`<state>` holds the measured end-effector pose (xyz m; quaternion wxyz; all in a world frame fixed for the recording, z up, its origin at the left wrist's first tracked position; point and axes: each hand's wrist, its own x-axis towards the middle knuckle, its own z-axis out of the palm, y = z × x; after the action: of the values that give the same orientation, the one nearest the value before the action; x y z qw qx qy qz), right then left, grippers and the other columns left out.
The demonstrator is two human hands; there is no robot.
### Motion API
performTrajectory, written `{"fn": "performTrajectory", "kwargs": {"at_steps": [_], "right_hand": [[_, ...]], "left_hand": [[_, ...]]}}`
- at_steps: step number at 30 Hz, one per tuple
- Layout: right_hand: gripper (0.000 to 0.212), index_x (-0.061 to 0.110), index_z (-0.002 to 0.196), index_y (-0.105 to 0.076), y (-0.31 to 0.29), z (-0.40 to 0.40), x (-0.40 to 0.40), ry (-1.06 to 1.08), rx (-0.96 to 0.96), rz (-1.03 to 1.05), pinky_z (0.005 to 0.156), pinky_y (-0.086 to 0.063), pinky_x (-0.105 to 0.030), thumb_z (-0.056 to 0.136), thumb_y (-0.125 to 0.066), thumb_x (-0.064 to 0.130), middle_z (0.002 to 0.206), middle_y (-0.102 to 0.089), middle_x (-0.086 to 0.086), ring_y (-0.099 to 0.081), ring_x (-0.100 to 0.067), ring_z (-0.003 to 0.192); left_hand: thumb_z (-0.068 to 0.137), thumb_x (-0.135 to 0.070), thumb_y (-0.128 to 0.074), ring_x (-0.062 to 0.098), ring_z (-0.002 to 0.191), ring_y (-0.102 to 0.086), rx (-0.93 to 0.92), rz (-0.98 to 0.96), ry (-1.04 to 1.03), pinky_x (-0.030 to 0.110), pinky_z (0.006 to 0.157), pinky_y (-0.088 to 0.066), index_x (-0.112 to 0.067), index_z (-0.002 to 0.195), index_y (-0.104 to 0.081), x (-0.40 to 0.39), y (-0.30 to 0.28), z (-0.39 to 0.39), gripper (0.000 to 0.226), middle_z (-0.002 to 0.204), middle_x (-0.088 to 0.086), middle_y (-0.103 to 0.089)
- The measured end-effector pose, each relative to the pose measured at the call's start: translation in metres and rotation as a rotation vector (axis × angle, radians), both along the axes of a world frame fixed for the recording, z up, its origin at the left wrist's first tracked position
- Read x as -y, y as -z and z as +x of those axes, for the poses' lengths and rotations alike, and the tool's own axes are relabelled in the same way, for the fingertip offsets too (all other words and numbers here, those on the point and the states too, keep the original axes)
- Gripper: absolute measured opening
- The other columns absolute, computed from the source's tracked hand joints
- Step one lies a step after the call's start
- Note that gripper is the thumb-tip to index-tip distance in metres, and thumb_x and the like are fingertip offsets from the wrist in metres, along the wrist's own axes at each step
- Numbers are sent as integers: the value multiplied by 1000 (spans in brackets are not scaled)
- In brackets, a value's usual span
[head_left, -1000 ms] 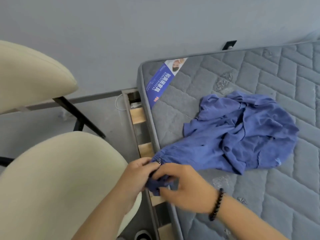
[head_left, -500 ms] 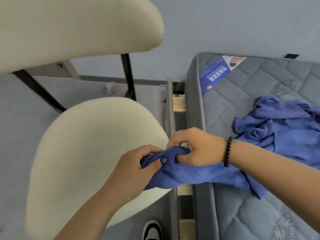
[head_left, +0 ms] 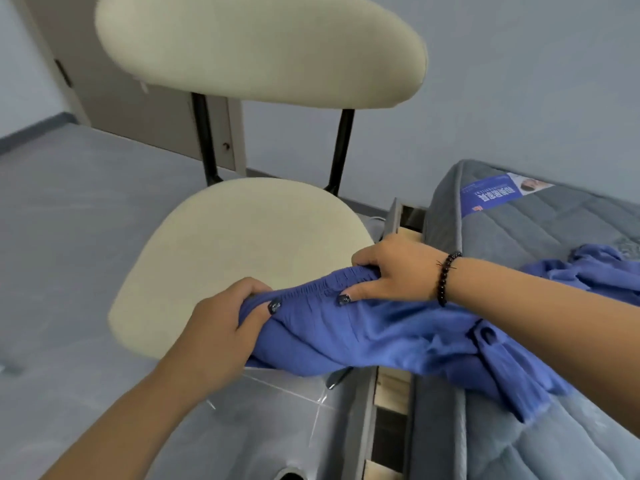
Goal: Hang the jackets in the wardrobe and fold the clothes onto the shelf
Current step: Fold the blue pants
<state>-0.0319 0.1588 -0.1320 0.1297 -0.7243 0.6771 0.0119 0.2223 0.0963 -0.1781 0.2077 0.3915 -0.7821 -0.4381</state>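
Observation:
A blue garment (head_left: 388, 337) with an elastic hem stretches from the mattress (head_left: 540, 237) across the bed frame gap toward the chair. My left hand (head_left: 225, 327) grips the bunched hem at its left end, over the front edge of the cream chair seat (head_left: 242, 244). My right hand (head_left: 398, 268), with a black bead bracelet on the wrist, holds the same hem a little further right. The rest of the garment trails crumpled over the mattress edge at the right.
The cream chair's backrest (head_left: 259, 46) rises on black posts behind the seat. A grey bed frame (head_left: 391, 420) with wooden slats lies between chair and mattress. A blue label (head_left: 491, 195) sits at the mattress corner. A door (head_left: 114, 81) stands at the back left.
Both hands have pulled the garment's hem off the mattress, left over the chair seat, and spread apart along it. The view has swung left and up, showing the whole chair.

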Motion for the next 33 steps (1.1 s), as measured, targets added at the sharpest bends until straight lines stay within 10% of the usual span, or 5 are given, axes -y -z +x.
{"fn": "performTrajectory", "kwargs": {"at_steps": [9,13,21,28,33], "right_hand": [[63,10,77,-56,-103,0,-128,12,-189,42,58,-39,-30,86,-36,69,59,-50,1,-45,-16,55],[63,10,79,-58,-162,-24,-191,146,-173,-111,63,-42,-34,83,-38,70,65,-55,-2,-49,-19,61],[32,5,88,-65,-243,-64,-325,429,24,-348,63,-42,-29,94,-55,34,82,-65,-9,-56,-27,77],[30,23,91,-73,-303,-34,-423,477,255,-61,82,-54,-28,75,-73,49,90,-75,8,-69,-10,88],[24,19,88,-71,-268,-1,-486,351,351,374,72,-49,-16,81,-71,42,84,-71,7,-64,-3,79]], "left_hand": [[95,-6,-44,-8,84,-58,-30,-259,-86,4,67,-41,-35,96,-59,-121,-75,14,33,90,-18,-67],[98,-13,-40,17,92,-59,-5,-440,-35,27,74,-41,-29,103,-54,-144,-136,-13,21,98,-7,-65],[99,-11,-37,19,93,-53,19,-581,109,29,79,-36,-26,106,-50,-211,-227,-41,21,104,-2,-60],[94,-23,-59,12,99,-64,-230,-207,230,20,77,-49,-22,104,-66,-276,-267,-49,13,104,-6,-70],[87,-19,-70,18,101,-68,257,82,747,31,90,-53,-18,104,-73,-299,-265,-34,18,104,5,-73]]}}
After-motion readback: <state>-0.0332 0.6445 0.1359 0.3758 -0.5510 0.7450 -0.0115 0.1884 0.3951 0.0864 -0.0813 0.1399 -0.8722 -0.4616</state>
